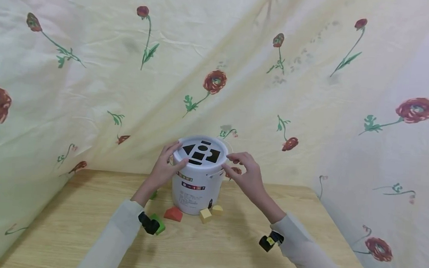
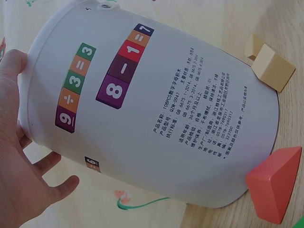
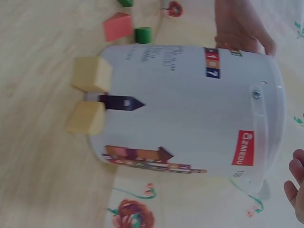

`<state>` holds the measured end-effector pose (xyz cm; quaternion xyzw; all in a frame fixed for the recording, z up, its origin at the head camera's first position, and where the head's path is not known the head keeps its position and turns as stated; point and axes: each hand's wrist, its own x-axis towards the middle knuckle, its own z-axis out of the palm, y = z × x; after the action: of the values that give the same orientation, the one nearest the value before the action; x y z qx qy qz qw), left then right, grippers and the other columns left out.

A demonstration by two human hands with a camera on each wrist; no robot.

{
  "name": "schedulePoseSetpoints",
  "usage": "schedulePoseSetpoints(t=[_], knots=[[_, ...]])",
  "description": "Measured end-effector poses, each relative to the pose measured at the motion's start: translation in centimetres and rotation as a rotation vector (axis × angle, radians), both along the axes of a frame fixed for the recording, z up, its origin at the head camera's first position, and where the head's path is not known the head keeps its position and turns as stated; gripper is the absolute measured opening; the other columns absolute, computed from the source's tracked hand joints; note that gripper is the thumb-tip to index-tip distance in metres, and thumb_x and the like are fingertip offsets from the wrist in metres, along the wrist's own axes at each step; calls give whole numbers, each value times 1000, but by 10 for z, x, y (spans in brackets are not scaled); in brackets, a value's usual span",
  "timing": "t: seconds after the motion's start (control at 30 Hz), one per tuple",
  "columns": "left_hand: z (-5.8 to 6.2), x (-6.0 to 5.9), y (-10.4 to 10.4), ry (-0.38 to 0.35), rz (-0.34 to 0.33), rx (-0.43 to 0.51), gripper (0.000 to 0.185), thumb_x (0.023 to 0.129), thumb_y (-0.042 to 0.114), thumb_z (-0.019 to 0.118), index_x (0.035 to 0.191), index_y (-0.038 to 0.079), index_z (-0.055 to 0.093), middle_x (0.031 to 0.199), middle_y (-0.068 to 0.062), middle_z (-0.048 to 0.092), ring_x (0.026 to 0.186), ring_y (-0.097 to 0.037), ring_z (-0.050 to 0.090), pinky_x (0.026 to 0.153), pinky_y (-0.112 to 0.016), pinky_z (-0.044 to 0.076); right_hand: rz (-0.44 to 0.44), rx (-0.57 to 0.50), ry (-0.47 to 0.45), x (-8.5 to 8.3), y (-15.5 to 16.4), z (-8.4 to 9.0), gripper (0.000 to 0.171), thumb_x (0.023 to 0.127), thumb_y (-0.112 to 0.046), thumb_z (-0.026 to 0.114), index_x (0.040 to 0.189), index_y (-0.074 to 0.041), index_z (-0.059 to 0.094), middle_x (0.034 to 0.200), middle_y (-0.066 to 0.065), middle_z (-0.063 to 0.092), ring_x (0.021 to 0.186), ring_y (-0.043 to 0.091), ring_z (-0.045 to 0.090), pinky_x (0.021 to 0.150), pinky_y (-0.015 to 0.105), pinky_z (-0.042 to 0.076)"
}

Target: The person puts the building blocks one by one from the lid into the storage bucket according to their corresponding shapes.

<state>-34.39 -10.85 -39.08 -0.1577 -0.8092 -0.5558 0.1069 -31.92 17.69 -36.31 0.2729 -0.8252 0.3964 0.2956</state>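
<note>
A white bucket [image 1: 195, 195] stands upright, its white lid [image 1: 217, 144] pierced with dark shaped holes. My left hand [image 1: 164, 168] is at the lid's left rim, thumb on the near edge and index finger farther back. Its other fingers spread loosely beside the bucket wall in the left wrist view. Across from it, my right hand [image 1: 248, 173] reaches to the lid's right rim with thumb and fingers apart. In the right wrist view those fingers [image 3: 297, 166] hover beside the lid with nothing between them.
At the bucket's foot lie a red block [image 1: 173, 214], a pale yellow block [image 1: 205, 215] and a rounded pale block [image 1: 217, 210]. A green block [image 1: 160, 225] lies partly behind the left wrist camera. A green cylinder [image 3: 143, 35] stands by the bucket. Flowered cloth [image 1: 220, 47] hangs behind the wooden table [image 1: 206, 258].
</note>
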Motion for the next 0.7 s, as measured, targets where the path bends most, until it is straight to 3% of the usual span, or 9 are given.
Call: schedulePoseSetpoints(t=[0.23, 0.47, 0.7], knots=[[0, 0, 0, 13, -4, 1, 74, 96, 43, 67, 159, 19, 35, 168, -4, 20, 154, -36, 23, 118, -65, 33, 27, 41, 40, 8, 11, -25, 24, 85, -8, 82, 108, -7, 74, 101, 3, 72, 92, 19, 64, 82, 25, 55], [-1, 0, -1, 26, -16, 3, 73, 97, 40, 66, 159, 17, 36, 168, -7, 20, 154, -38, 23, 118, -66, 31, 25, 205, -59, 13, 15, -57, 25, 87, -10, 81, 110, -6, 74, 104, 6, 73, 94, 23, 66, 82, 36, 59], [-1, -1, 0, 17, -12, 4, 74, 96, 41, 67, 159, 18, 36, 169, -5, 20, 154, -37, 23, 119, -66, 30, 142, 390, -196, 8, 19, -86, 24, 90, -9, 75, 113, -4, 73, 108, 11, 71, 93, 27, 66, 81, 40, 59]])
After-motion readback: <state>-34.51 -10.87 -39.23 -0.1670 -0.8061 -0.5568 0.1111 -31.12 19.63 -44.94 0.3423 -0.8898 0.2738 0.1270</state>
